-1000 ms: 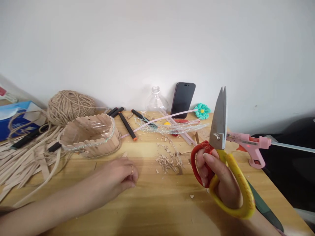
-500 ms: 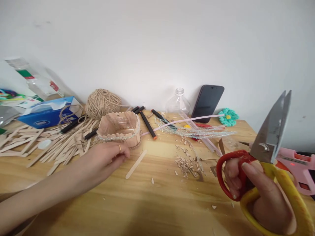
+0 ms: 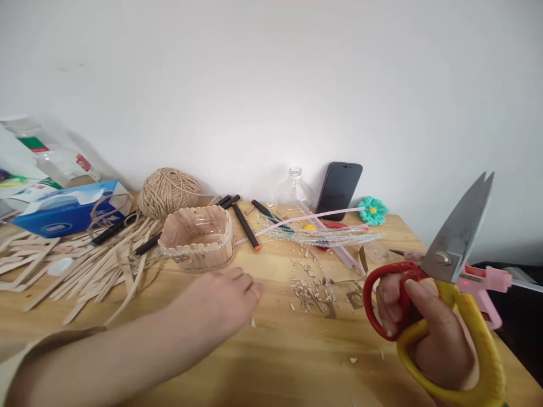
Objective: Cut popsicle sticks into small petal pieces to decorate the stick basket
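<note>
My right hand grips a pair of scissors with one red and one yellow handle. The blades point upward, their tips slightly apart. Low over the table, my left hand has its fingers bent and close together, with a ring on one. Its fingertips are turned down and hidden, so what they hold, if anything, does not show. Just behind that hand stands a small basket made of wooden sticks, with a beaded strand around its side and clear plastic inside.
Left lie many craft sticks, a twine ball and a blue tissue pack. Behind are black markers, bead strands, a phone, a clear bottle top and a teal flower. Wood chips and a pink glue gun are right.
My left hand has moved right and nearer, away from the basket's front, over where a single craft stick lay; that stick is now out of sight. The scissors stay raised. The view has shifted slightly.
</note>
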Available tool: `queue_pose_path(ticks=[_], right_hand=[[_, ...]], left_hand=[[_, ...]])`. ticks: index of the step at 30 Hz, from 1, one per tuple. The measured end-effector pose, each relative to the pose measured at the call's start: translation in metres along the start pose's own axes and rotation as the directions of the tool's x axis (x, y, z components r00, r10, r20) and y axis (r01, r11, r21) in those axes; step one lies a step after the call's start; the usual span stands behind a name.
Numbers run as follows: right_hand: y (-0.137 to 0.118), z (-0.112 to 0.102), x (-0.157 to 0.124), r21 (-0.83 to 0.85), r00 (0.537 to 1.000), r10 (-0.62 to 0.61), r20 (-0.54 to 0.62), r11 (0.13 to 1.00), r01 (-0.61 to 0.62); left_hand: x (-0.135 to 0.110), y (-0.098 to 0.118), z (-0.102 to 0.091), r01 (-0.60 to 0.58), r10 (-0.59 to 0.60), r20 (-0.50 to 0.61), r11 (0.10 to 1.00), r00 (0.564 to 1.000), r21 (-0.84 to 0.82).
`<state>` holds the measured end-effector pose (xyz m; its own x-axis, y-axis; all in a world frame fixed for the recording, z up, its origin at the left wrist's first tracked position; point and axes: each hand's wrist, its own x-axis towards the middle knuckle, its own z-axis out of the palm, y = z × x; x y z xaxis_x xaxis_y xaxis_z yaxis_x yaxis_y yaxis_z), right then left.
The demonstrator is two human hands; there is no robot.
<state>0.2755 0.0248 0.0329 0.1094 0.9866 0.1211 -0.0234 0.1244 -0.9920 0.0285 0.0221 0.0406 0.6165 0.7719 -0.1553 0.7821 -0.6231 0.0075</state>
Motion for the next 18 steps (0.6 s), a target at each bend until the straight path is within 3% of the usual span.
queue_pose_path(ticks=[3, 5, 9, 14, 18], right_hand=[[-0.005, 0.000, -0.001, -0.005, 1.000, -0.015, -0.024, 1.000, 0.014], [-0.006, -0.003, -0.003, -0.021, 0.999, -0.038, -0.014, 0.999, 0.038], [0.000, -0.010, -0.007, -0.074, 0.999, -0.040, -0.007, 0.997, 0.039], [0.012, -0.018, -0.010, -0.027, 0.998, 0.049, 0.050, 0.999, -0.048], [0.011, -0.014, -0.012, -0.018, 0.993, 0.113, 0.033, 0.993, -0.113]], left_hand=[[0.028, 0.014, -0.006, -0.115, 0.113, 0.024, 0.987, 0.993, 0.111], [0.045, 0.020, -0.006, -0.126, 0.134, -0.028, 0.973, 0.991, 0.193], [0.080, 0.022, 0.000, 0.011, 0.040, -0.181, 0.962, 0.983, 0.273], [0.116, 0.020, 0.010, 0.058, 0.003, -0.210, 0.957, 0.978, 0.286], [0.124, 0.012, 0.014, 0.103, -0.047, -0.199, 0.954, 0.979, 0.281]])
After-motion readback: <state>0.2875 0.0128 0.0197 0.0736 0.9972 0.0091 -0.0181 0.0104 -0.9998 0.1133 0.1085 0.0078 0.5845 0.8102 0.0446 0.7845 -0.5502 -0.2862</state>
